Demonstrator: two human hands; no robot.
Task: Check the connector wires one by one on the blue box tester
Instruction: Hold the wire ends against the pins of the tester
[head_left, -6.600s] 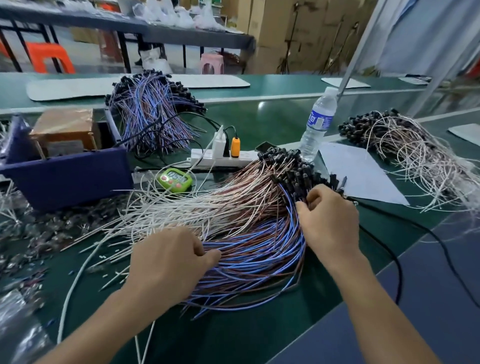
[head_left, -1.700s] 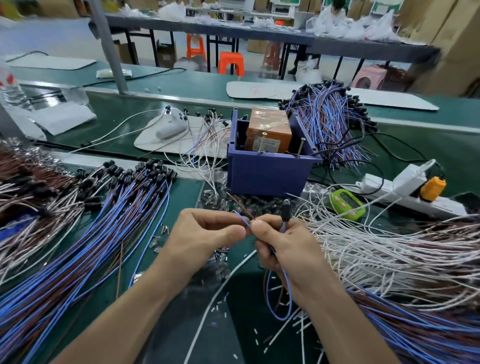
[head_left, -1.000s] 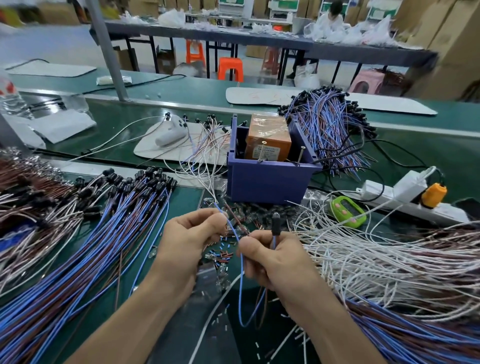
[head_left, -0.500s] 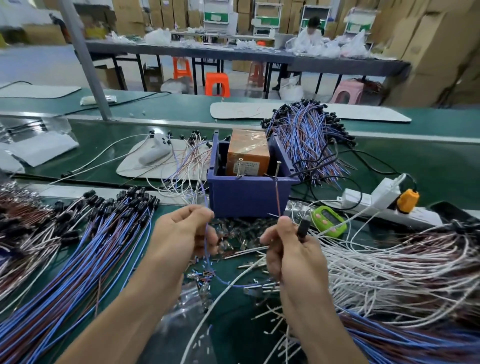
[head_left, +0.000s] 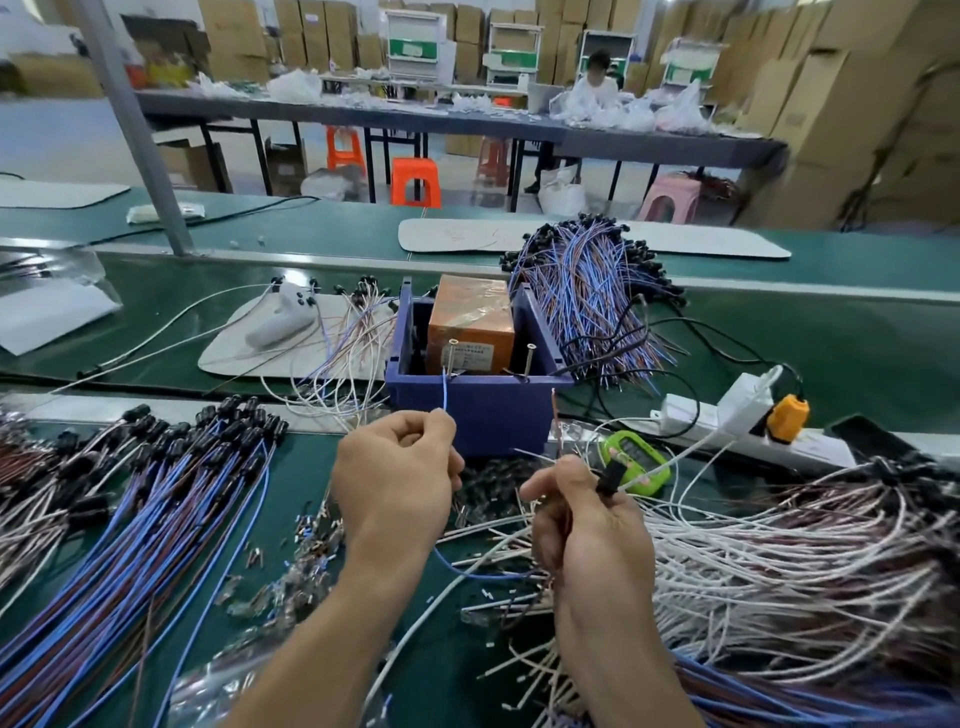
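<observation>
Pinching blue wire (head_left: 445, 396) between left fingers (head_left: 441, 422), below blue box tester (head_left: 483, 410).

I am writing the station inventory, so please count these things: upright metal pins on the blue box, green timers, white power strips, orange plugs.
upright metal pins on the blue box: 2
green timer: 1
white power strip: 1
orange plug: 1
Total: 5
</observation>
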